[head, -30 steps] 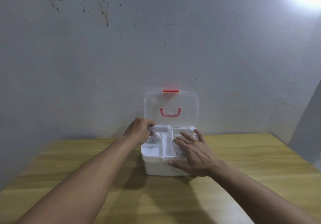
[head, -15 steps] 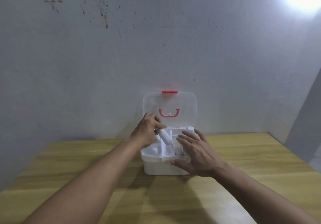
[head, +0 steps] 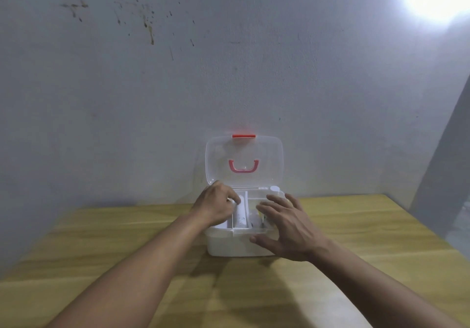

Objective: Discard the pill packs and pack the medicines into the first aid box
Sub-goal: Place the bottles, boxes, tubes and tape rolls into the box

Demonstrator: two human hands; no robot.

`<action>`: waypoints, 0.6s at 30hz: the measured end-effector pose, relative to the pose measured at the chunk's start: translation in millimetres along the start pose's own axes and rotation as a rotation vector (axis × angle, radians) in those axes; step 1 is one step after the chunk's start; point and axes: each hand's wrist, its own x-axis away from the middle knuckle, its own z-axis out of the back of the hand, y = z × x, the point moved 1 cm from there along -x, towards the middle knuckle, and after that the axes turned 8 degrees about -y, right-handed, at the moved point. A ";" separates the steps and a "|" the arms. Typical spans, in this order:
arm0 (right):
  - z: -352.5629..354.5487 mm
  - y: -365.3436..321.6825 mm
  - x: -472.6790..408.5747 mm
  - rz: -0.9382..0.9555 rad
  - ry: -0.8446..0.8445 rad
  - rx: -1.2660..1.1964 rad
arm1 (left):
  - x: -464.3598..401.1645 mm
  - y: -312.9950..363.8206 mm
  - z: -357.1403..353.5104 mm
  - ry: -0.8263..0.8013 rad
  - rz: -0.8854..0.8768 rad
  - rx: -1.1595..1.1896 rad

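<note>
A white first aid box (head: 229, 246) stands on the wooden table, its clear lid (head: 267, 159) raised with a red handle and red latch. Inside is a divided white tray. My left hand (head: 216, 206) reaches over the box's left side, fingers on the top end of a white tube (head: 241, 217) that lies lengthwise in the narrow middle compartment. My right hand (head: 287, 226) rests spread over the box's right front corner, thumb against the front wall. A small white bottle cap (head: 274, 189) shows at the back right of the tray.
The wooden table (head: 127, 251) runs to a grey wall close behind the box. The table's right edge falls off near a grey panel (head: 442, 175). A bright light glares at the upper right.
My left hand turned the white tube from crosswise above the box to lengthwise and lowered it into the middle compartment. My right hand stayed on the box's right front.
</note>
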 end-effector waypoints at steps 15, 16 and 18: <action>-12.0 0.6 5.3 -0.039 -0.021 0.053 | 87.1 -75.7 45.8 -0.082 0.299 0.029; -13.4 -0.1 5.1 -0.043 -0.025 0.055 | 97.0 -80.5 48.5 -0.189 0.342 0.012; -14.9 -2.0 4.6 -0.055 -0.032 0.058 | 115.0 -87.3 52.3 -0.376 0.413 -0.010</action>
